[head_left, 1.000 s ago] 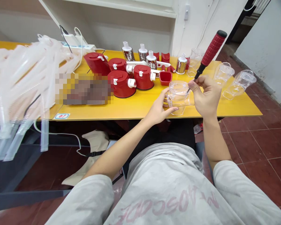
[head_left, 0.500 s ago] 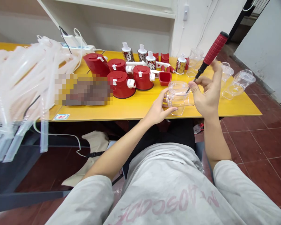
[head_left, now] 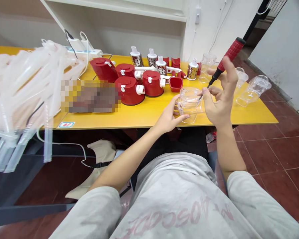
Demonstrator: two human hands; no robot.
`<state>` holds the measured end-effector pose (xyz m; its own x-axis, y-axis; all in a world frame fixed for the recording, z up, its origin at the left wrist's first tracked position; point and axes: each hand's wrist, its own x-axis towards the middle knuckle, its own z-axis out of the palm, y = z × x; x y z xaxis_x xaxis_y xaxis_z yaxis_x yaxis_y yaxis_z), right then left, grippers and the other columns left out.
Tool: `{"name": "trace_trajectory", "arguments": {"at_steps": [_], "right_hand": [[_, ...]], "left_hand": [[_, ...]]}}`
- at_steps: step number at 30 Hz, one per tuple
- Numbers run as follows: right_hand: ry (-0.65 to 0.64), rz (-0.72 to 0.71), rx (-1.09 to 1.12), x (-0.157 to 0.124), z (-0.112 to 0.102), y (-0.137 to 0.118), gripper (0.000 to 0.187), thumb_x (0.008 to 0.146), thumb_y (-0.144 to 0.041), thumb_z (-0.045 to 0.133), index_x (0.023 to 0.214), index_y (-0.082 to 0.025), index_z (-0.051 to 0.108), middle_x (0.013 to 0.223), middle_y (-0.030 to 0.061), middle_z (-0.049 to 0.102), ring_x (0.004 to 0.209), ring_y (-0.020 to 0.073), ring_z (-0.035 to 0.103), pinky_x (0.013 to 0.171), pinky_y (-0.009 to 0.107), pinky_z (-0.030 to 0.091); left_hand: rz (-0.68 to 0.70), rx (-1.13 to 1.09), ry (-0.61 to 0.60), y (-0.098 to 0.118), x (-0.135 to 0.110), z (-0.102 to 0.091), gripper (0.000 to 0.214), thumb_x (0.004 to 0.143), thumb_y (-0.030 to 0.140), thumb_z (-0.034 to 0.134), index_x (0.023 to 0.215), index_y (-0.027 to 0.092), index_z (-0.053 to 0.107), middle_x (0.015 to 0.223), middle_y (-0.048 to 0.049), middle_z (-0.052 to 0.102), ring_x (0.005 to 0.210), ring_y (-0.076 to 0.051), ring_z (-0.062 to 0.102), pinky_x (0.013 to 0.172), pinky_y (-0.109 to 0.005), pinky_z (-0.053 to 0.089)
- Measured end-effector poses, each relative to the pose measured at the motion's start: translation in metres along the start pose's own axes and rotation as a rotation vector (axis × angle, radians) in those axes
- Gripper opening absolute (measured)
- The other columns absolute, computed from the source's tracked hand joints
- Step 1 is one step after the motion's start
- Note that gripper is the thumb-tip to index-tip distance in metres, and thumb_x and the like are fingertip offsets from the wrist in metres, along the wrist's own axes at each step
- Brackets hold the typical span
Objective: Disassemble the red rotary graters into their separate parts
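My left hand [head_left: 169,116] is closed around the left side of a clear plastic housing [head_left: 189,105], which stands near the front edge of the yellow table. In my right hand [head_left: 220,96] is a screwdriver [head_left: 229,54] with a red-and-black handle, tilted up to the right. My thumb and fingers pinch it low, close to the shaft, and one finger rests along the handle. The screwdriver's tip meets the housing's right rim; any screw there is too small to make out.
Several red bases [head_left: 129,91] with white fittings stand left of the housing. Behind lie metal grater drums [head_left: 160,66], a red tray [head_left: 175,84] and red parts. More clear housings [head_left: 254,90] stand right. Plastic bags [head_left: 20,89] cover the left end of the yellow table [head_left: 144,121].
The screwdriver's handle has shifted slightly right and down, and my right hand's fingers have moved around it. My left hand keeps its hold on the housing.
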<state>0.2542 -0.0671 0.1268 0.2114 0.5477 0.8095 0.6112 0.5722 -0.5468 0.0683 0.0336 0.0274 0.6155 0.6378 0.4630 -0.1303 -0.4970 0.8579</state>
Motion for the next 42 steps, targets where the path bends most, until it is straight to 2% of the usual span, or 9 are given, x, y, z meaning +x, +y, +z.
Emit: {"name": "trace_trajectory", "arguments": {"at_steps": [4,9,11,15,17,20,24,33,42], "right_hand": [[-0.010,-0.036,-0.036,0.001,-0.001,0.018,0.062,0.113,-0.068,0.061,0.170,-0.052,0.041,0.172,0.0061,0.051,0.166,0.0355,0.058,0.107,0.053,0.077],[0.117,0.062,0.066,0.009,0.008,0.009,0.074,0.108,-0.074,0.072,0.168,-0.054,0.035,0.177,0.0064,0.045,0.151,0.0337,0.072,0.098,0.050,0.080],[0.141,0.101,0.097,0.014,0.011,0.004,0.077,0.103,-0.076,0.079,0.165,-0.052,0.041,0.173,0.0068,0.052,0.141,0.0332,0.079,0.093,0.048,0.080],[0.129,0.109,0.115,0.023,0.009,0.003,0.055,0.100,-0.079,0.081,0.133,-0.036,0.067,0.126,0.0037,0.080,0.120,0.0298,0.086,0.087,0.045,0.078],[0.127,0.112,0.117,0.025,0.006,0.003,0.048,0.102,-0.077,0.079,0.115,-0.031,0.071,0.104,0.0023,0.081,0.110,0.0276,0.087,0.086,0.045,0.078],[0.149,0.133,0.145,0.027,0.002,0.000,0.047,0.103,-0.076,0.080,0.102,-0.029,0.074,0.091,0.0009,0.080,0.095,0.0240,0.087,0.082,0.042,0.077],[0.154,0.133,0.187,0.032,0.006,-0.002,0.049,0.105,-0.075,0.078,0.098,-0.026,0.076,0.084,-0.0013,0.079,0.079,0.0200,0.084,0.074,0.038,0.073],[0.047,0.105,0.134,0.036,0.010,0.001,0.059,0.108,-0.086,0.063,0.096,-0.029,0.072,0.082,-0.0006,0.077,0.080,0.0197,0.083,0.078,0.038,0.071],[-0.040,0.127,0.211,0.039,0.010,0.013,0.063,0.104,-0.092,0.062,0.098,-0.030,0.069,0.080,-0.0026,0.070,0.079,0.0185,0.082,0.075,0.037,0.072]], "left_hand": [[0.016,0.004,0.003,0.000,0.000,0.000,0.099,0.094,0.058,0.093,0.173,0.026,0.043,0.163,-0.0186,0.071,0.130,-0.035,0.080,0.114,-0.055,0.066],[0.013,0.011,0.003,0.000,0.000,0.000,0.098,0.093,0.057,0.094,0.173,0.028,0.044,0.166,-0.0179,0.070,0.130,-0.036,0.080,0.115,-0.055,0.065],[0.011,0.007,-0.001,0.000,0.000,-0.001,0.099,0.093,0.058,0.094,0.173,0.028,0.044,0.165,-0.0179,0.071,0.127,-0.036,0.081,0.112,-0.055,0.066],[0.017,0.020,0.009,-0.001,0.000,0.000,0.100,0.093,0.059,0.093,0.174,0.028,0.044,0.157,-0.0168,0.076,0.124,-0.035,0.082,0.110,-0.055,0.067],[0.025,0.028,0.011,-0.002,0.000,0.000,0.100,0.094,0.059,0.093,0.175,0.028,0.043,0.157,-0.0170,0.075,0.124,-0.035,0.082,0.112,-0.056,0.066],[0.022,0.037,0.012,-0.002,0.000,0.000,0.101,0.094,0.061,0.092,0.176,0.027,0.042,0.160,-0.0181,0.074,0.126,-0.035,0.081,0.112,-0.056,0.066],[0.007,0.050,0.014,-0.002,0.000,0.000,0.103,0.093,0.063,0.092,0.176,0.028,0.041,0.162,-0.0187,0.072,0.126,-0.035,0.080,0.110,-0.055,0.067],[0.035,0.055,-0.017,0.001,-0.001,-0.001,0.100,0.099,0.060,0.087,0.178,0.026,0.036,0.171,-0.0210,0.064,0.131,-0.036,0.079,0.113,-0.055,0.066],[0.039,0.041,-0.030,0.004,0.000,-0.002,0.099,0.099,0.057,0.088,0.179,0.029,0.036,0.176,-0.0200,0.060,0.139,-0.038,0.075,0.102,-0.049,0.069]]}}
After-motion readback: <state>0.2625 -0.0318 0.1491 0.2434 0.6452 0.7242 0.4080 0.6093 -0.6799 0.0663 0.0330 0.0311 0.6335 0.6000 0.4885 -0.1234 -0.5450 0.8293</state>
